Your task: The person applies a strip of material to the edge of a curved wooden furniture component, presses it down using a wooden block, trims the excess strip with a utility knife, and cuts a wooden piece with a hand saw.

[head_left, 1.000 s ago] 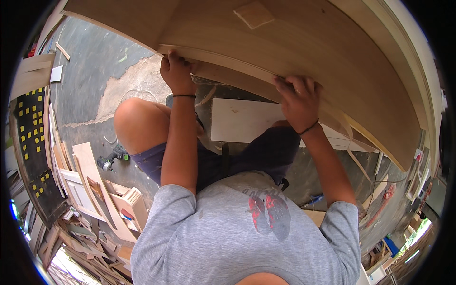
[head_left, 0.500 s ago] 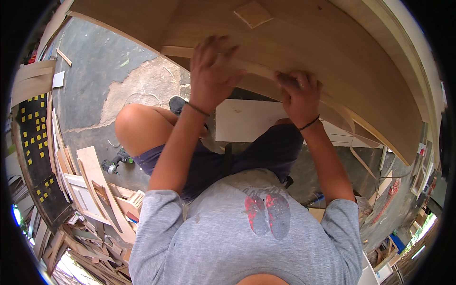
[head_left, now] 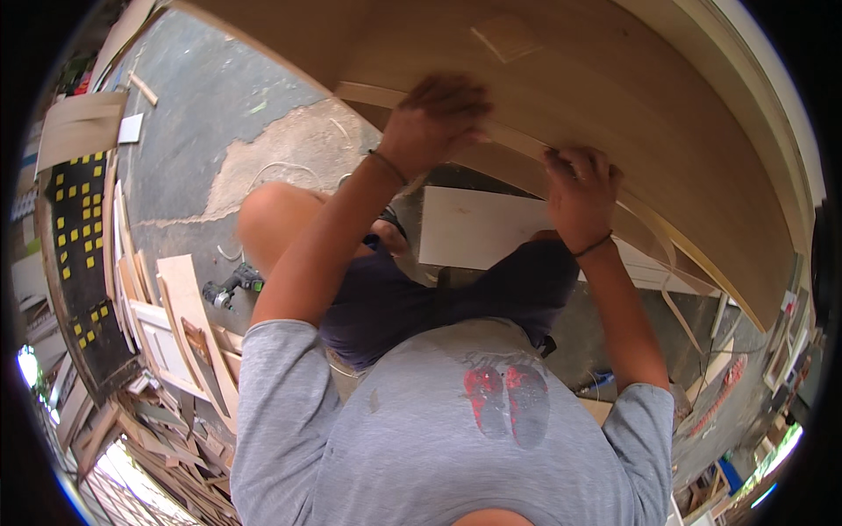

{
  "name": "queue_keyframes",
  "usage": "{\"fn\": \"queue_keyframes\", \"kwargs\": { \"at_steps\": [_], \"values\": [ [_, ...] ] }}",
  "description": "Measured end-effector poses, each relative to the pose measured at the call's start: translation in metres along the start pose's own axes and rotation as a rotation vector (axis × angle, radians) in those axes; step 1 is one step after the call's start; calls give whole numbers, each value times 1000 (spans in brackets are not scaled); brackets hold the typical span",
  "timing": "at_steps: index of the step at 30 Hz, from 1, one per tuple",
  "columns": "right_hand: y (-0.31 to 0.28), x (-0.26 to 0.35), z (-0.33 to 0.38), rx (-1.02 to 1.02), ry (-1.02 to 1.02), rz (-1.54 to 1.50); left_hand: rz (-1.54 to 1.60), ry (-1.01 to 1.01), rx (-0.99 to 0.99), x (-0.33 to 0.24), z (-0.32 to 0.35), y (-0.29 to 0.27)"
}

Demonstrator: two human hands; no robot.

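A large brown wooden panel (head_left: 561, 83), part of a bigger wooden piece, spans the top of the view. Along its near edge runs a thin pale edging strip (head_left: 674, 250), whose right end curls loose and hangs down. My left hand (head_left: 438, 118), smeared by motion, lies on the panel's edge with its fingers bent together; what sits under them is hidden. Farther right along the same edge, my right hand (head_left: 586, 195) is closed, its fingers curled over the strip and the edge. A small square wood piece (head_left: 507, 40) sits on the panel's face.
A white board (head_left: 478, 226) lies on the floor beyond my legs. To my left are a cordless power tool (head_left: 232, 285), leaning boards (head_left: 189, 307) and a heap of wood offcuts (head_left: 175, 447). A black panel with yellow squares (head_left: 81, 219) stands at the far left.
My left hand has slid right along the panel edge, closer to my right hand, and its fingers have folded down. My right hand keeps its place on the edge. The view has shifted slightly.
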State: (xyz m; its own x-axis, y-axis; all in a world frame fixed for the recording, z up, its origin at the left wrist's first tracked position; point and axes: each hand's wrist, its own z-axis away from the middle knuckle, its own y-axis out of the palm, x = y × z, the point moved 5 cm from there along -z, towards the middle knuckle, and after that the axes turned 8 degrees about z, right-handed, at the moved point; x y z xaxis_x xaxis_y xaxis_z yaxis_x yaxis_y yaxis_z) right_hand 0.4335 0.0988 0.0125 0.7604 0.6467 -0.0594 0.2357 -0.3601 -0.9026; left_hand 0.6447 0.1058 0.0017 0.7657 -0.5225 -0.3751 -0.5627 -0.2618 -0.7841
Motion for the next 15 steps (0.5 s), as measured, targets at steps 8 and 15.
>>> {"fn": "queue_keyframes", "kwargs": {
  "at_steps": [8,15],
  "values": [
    [5,28,-23,31,-77,-69,-24,-24,-27,0,2,-2],
    [9,24,-22,133,-111,-44,-73,-90,-222,-3,17,-15]
  ]
}}
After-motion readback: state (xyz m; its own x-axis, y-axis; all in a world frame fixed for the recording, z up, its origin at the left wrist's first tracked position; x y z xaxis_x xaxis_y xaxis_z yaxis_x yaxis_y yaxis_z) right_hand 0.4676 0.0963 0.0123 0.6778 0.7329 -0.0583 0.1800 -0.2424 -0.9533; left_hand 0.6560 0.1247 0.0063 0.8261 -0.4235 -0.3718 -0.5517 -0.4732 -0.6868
